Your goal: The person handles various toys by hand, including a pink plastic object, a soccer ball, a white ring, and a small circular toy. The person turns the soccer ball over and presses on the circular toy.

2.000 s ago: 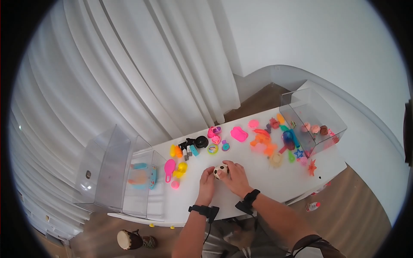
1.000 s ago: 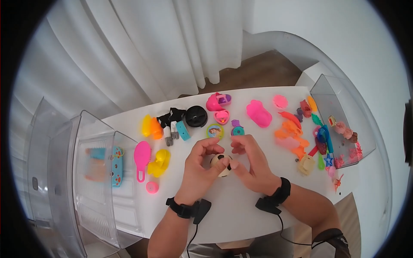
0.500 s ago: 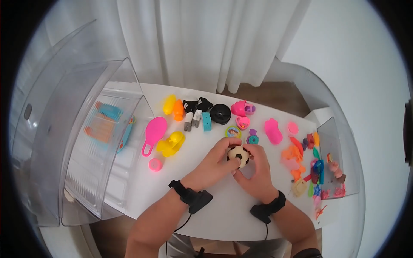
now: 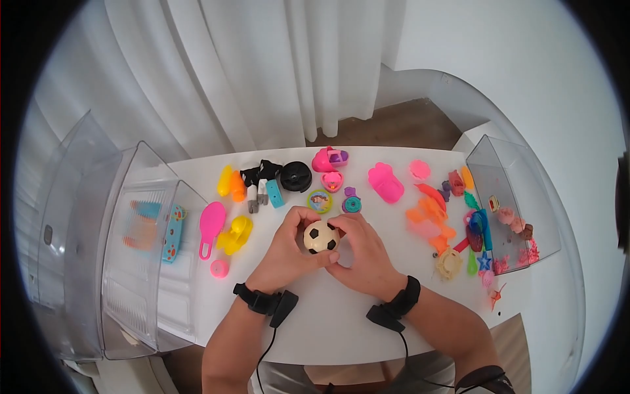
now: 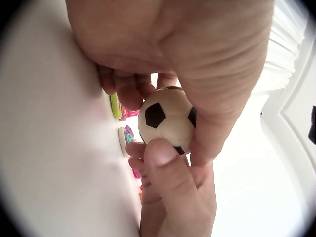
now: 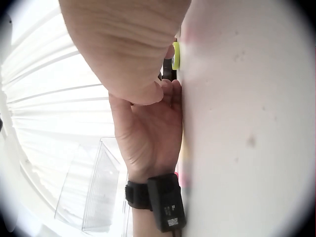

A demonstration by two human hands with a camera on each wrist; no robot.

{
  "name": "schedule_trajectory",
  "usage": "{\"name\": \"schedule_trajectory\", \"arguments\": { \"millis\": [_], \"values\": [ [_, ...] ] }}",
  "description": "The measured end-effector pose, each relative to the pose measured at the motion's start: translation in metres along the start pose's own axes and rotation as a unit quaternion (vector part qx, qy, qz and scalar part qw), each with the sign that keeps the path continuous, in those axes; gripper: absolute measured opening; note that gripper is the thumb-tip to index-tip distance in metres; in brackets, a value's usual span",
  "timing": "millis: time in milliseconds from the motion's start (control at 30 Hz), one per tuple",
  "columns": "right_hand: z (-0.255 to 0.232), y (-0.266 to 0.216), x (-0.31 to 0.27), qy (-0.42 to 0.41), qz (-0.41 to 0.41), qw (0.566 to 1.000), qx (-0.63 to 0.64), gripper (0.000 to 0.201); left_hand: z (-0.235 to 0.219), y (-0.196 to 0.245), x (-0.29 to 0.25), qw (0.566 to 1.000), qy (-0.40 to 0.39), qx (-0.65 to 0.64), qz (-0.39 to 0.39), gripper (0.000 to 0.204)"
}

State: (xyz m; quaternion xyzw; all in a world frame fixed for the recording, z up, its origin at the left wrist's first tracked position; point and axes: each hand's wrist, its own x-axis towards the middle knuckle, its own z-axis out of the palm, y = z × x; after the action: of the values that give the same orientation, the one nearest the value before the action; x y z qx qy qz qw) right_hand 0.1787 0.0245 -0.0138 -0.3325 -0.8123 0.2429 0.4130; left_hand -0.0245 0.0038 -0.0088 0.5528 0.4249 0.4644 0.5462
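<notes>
A small cream ball with black patches (image 4: 321, 237) is held between both hands above the front middle of the white table (image 4: 315, 322). My left hand (image 4: 284, 251) curls round its left side and my right hand (image 4: 365, 255) round its right side, the thumbs meeting at its near side. In the left wrist view the ball (image 5: 167, 118) shows between the left hand (image 5: 173, 44) above and the right hand (image 5: 180, 197) below. The right wrist view shows the right hand (image 6: 123, 44) and the left palm (image 6: 150, 133); there the ball is hidden.
Clear bins stand at the left (image 4: 141, 262) and right (image 4: 518, 217). Behind the hands lie a black round thing (image 4: 296, 176), a green-rimmed disc (image 4: 320, 201) and a pink tray (image 4: 386, 183). A pink paddle (image 4: 212, 222) and yellow duck (image 4: 235, 235) are left; orange toys (image 4: 430, 217) right.
Both hands have closed round the ball again after loosening a second ago, and its patches face differently. The head view has shifted, moving the whole table in the picture.
</notes>
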Motion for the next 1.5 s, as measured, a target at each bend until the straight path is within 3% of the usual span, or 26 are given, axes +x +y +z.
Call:
{"name": "schedule_trajectory", "arguments": {
  "millis": [233,367,567,633,867,933,1067,1200,1267,1400,1500],
  "values": [
    [-0.001,0.002,0.0,-0.003,0.017,1.0,0.019,0.049,-0.008,0.007,-0.002,0.996,-0.049,-0.064,-0.023,0.055],
    [-0.001,0.007,-0.003,-0.028,0.036,0.998,0.033,0.041,-0.017,0.008,-0.001,0.991,-0.043,-0.119,-0.048,0.065],
    [-0.006,0.008,-0.001,-0.038,0.047,0.995,0.08,0.042,-0.022,0.007,0.002,0.988,-0.053,-0.136,-0.057,0.065],
    [-0.006,0.008,0.0,-0.034,0.057,0.993,0.093,0.043,-0.021,0.013,-0.001,0.989,-0.07,-0.117,-0.06,0.05],
    [-0.005,0.01,0.0,-0.029,0.073,0.991,0.106,0.046,-0.025,0.009,-0.001,0.989,-0.081,-0.067,-0.101,0.052],
    [-0.006,0.013,-0.003,-0.03,0.083,0.989,0.117,0.041,-0.016,0.007,0.0,0.994,-0.055,-0.092,-0.033,0.058],
    [-0.002,0.005,-0.001,0.015,0.111,0.973,0.199,0.032,-0.019,0.004,0.003,0.993,-0.069,-0.091,-0.023,0.056],
    [-0.005,0.006,0.0,-0.025,0.094,0.982,0.16,0.041,-0.014,0.007,0.003,0.996,-0.063,-0.051,-0.021,0.061],
    [-0.007,0.003,0.003,-0.07,0.036,0.996,0.033,0.045,-0.012,0.007,0.003,0.997,-0.061,-0.038,-0.031,0.064],
    [-0.003,0.006,0.0,-0.07,0.053,0.995,0.046,0.053,-0.012,0.009,0.002,0.998,-0.053,-0.007,-0.02,0.066],
    [-0.001,0.007,0.0,-0.009,0.072,0.995,0.064,0.062,-0.017,0.007,0.003,0.998,-0.053,0.018,-0.008,0.064]
  ]
}}
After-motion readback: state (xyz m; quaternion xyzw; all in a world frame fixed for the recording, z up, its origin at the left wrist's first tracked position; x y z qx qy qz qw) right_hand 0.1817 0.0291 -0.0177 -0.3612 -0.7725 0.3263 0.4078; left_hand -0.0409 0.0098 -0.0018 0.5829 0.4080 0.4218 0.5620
